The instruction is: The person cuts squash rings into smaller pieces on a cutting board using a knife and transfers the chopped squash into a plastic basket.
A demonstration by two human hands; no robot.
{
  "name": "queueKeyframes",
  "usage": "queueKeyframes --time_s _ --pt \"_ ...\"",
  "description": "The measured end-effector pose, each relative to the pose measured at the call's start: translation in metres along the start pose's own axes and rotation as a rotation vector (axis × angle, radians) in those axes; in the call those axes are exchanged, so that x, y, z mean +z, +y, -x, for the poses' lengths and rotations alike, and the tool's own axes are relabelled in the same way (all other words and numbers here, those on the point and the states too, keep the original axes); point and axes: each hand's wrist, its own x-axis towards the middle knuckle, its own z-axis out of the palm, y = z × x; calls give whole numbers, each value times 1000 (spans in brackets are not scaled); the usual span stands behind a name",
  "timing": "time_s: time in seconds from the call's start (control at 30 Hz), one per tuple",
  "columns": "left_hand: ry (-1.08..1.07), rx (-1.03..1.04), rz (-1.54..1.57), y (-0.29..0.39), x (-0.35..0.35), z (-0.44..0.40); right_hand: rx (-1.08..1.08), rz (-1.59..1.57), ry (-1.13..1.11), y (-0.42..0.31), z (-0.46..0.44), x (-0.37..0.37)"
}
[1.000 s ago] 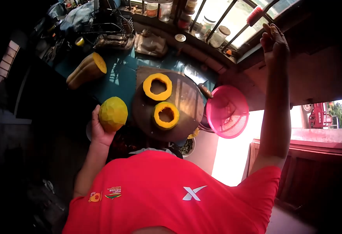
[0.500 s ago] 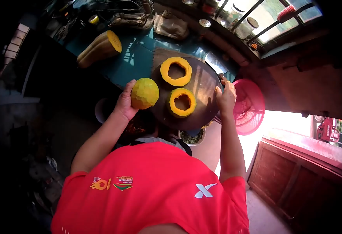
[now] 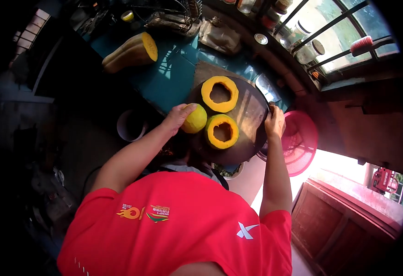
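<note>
i see the left hand (image 3: 177,118) with its fingers clasped around a peeled pumpkin piece (image 3: 195,119), at the left edge of the round board (image 3: 253,115) on the table (image 3: 176,92). the right hand (image 3: 275,122) has curled fingers at the board's right edge, by the handle end of the knife (image 3: 267,88); i cannot tell whether they grip it. two pumpkin rings lie on the board, the far ring (image 3: 208,95) near its far edge, the near ring (image 3: 223,144) just beside the held piece.

of the containers, the pink basket (image 3: 312,152) sits right of the board, its contents unclear to me. the bowl (image 3: 242,170) below the board's near edge holds green bits. the white pail (image 3: 131,139) at left is too dark inside to read. glass jars (image 3: 308,52) line the window, their contents unclear.
</note>
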Motion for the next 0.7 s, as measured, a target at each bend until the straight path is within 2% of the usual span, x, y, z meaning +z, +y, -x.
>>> queueKeyframes --time_s 0.07,0.1,0.13,0.17,0.23,0.27,0.33,0.4,0.47,0.5,0.57,0.6,0.7 --pt "-42 57 -236 5 -1 -8 -25 55 65 -6 -4 -14" --pt "-8 135 -322 9 0 -13 61 118 80 -18 -5 -22" --pt "33 214 -409 11 2 -17 56 124 131 -13 -7 -18" --pt "24 217 -408 10 7 -21 77 139 106 -9 -8 -17" --pt "164 294 -660 11 10 -25 97 120 27 -1 -14 -9" --pt "176 297 -655 10 10 -24 84 116 25 3 -17 -7" --pt "223 645 -928 8 13 -16 84 124 -56 12 -21 -5" --pt "215 586 -869 9 13 -12 32 139 -31 20 -23 -4" --pt "155 688 -936 11 13 -6 58 174 -39 19 -24 -5" --pt "162 676 -939 15 16 0 18 201 -18 28 -23 2" --pt "238 981 -1168 27 30 15 -59 195 12 42 -26 11" --pt "228 965 -1169 35 40 25 -66 207 2 42 -28 11" --pt "-105 999 -1110 36 56 40 78 148 27 21 -29 -13"
